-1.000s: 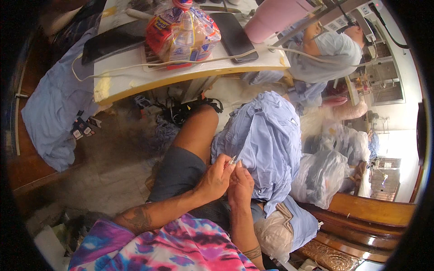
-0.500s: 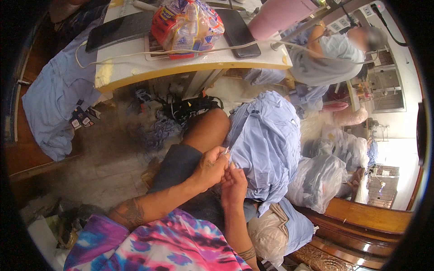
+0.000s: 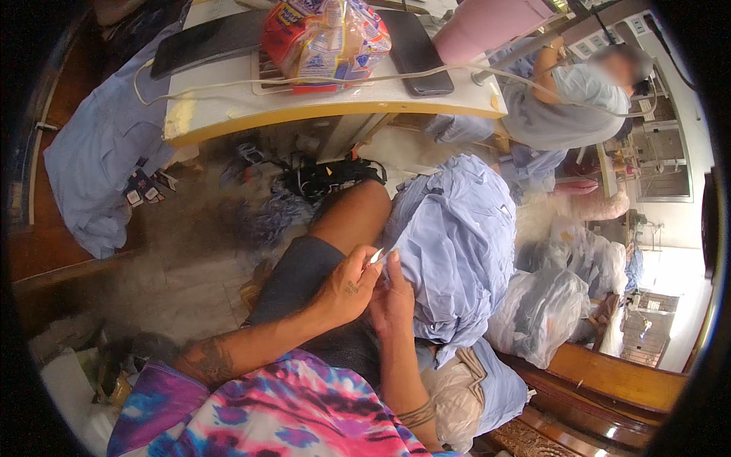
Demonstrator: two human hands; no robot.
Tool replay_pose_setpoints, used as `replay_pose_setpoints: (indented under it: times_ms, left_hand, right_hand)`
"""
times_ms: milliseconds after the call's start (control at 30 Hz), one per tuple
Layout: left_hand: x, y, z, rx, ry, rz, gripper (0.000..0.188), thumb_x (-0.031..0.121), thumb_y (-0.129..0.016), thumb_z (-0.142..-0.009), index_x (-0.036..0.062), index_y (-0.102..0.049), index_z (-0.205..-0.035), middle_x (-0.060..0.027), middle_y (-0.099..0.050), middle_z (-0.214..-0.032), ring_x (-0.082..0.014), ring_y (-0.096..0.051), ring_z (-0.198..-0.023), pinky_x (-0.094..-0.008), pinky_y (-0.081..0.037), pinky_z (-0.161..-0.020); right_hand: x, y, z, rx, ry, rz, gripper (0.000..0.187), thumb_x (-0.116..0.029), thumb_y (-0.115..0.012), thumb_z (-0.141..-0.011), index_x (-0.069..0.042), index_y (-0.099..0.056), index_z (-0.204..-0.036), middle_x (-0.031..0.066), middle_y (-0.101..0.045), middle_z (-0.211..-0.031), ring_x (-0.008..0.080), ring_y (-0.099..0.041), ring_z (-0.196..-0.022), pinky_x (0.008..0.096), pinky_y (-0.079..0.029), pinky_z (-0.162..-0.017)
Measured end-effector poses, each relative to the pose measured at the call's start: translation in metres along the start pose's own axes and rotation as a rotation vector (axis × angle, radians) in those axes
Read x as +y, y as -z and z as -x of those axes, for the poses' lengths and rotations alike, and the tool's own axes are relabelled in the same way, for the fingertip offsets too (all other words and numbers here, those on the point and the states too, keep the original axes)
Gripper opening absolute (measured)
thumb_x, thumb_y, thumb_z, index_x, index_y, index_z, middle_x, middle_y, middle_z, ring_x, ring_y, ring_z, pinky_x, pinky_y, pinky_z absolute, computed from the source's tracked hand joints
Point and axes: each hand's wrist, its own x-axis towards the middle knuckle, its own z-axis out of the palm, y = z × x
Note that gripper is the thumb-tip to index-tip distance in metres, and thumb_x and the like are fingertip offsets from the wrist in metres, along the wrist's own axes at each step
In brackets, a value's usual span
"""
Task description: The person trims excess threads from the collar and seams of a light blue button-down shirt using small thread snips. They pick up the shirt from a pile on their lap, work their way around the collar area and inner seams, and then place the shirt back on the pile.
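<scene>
A large bunched light-blue cloth garment lies over my lap and reaches past my right knee. My left hand is closed, with a small white pointed thing pinched between thumb and fingertips; its exact kind is too small to make out. Close beside it, my right hand is closed at the near left edge of the garment. Its thumb points up against the cloth, and the curled fingers are partly hidden. The two hands almost touch.
A white table ahead bears a bread bag, a black phone and a pink tumbler. Blue cloth hangs at left. Filled plastic bags stand at right. Another person sits far right.
My right thumb has straightened upward and the fingertips have parted a little. The white pointed thing shows more plainly in my left hand. The view has shifted slightly.
</scene>
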Motion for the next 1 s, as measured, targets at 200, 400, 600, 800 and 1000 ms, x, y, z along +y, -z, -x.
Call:
replay_pose_setpoints:
  times_ms: [200,400,600,800,1000]
  left_hand:
    - [-0.013,-0.009,-0.003,0.060,0.096,0.064,0.026,0.018,-0.053,-0.101,-0.0040,-0.055,-0.116,-0.0251,-0.065,-0.103,-0.0398,-0.065,-0.095,-0.0453,-0.051,-0.084]
    - [-0.015,-0.008,-0.013,0.054,0.151,0.078,0.027,0.018,-0.053,-0.101,-0.0051,-0.058,-0.114,-0.0259,-0.067,-0.102,-0.0406,-0.067,-0.093,-0.0455,-0.052,-0.082]
    - [-0.009,-0.008,-0.012,0.059,0.118,-0.015,0.026,0.018,-0.052,-0.100,-0.0053,-0.060,-0.110,-0.0266,-0.069,-0.100,-0.0411,-0.068,-0.093,-0.0460,-0.053,-0.081]
    - [-0.019,-0.014,-0.016,0.075,0.082,-0.010,0.026,0.020,-0.052,-0.102,-0.0042,-0.062,-0.106,-0.0111,-0.063,-0.082,-0.0219,-0.061,-0.075,-0.0361,-0.048,-0.066]
    - [-0.004,-0.012,-0.020,-0.035,0.346,0.250,0.026,0.018,-0.052,-0.100,-0.0047,-0.063,-0.107,-0.0159,-0.065,-0.086,-0.0270,-0.064,-0.078,-0.0392,-0.050,-0.070]
  right_hand:
    - [0.022,0.005,-0.009,0.066,0.062,-0.005,0.028,-0.028,-0.073,-0.097,-0.001,-0.065,-0.094,0.0044,-0.066,-0.081,0.0161,-0.064,-0.069,0.0289,-0.055,-0.065]
    - [0.015,0.004,-0.007,0.067,0.078,0.021,0.023,-0.022,-0.073,-0.097,-0.002,-0.065,-0.095,0.0047,-0.067,-0.089,0.0153,-0.065,-0.075,0.0292,-0.055,-0.066]
    - [0.013,0.003,0.001,0.090,0.132,0.102,0.020,-0.020,-0.072,-0.098,-0.001,-0.065,-0.097,0.0052,-0.068,-0.093,0.0162,-0.065,-0.077,0.0305,-0.055,-0.069]
    - [0.011,0.007,0.003,0.061,0.181,0.132,0.020,-0.020,-0.071,-0.098,0.000,-0.066,-0.098,0.0045,-0.068,-0.092,0.0152,-0.065,-0.079,0.0285,-0.052,-0.070]
    - [0.015,0.026,-0.003,-0.070,0.148,0.073,0.023,-0.026,-0.065,-0.102,-0.004,-0.067,-0.103,0.0036,-0.069,-0.101,0.0159,-0.066,-0.096,0.0322,-0.052,-0.090]
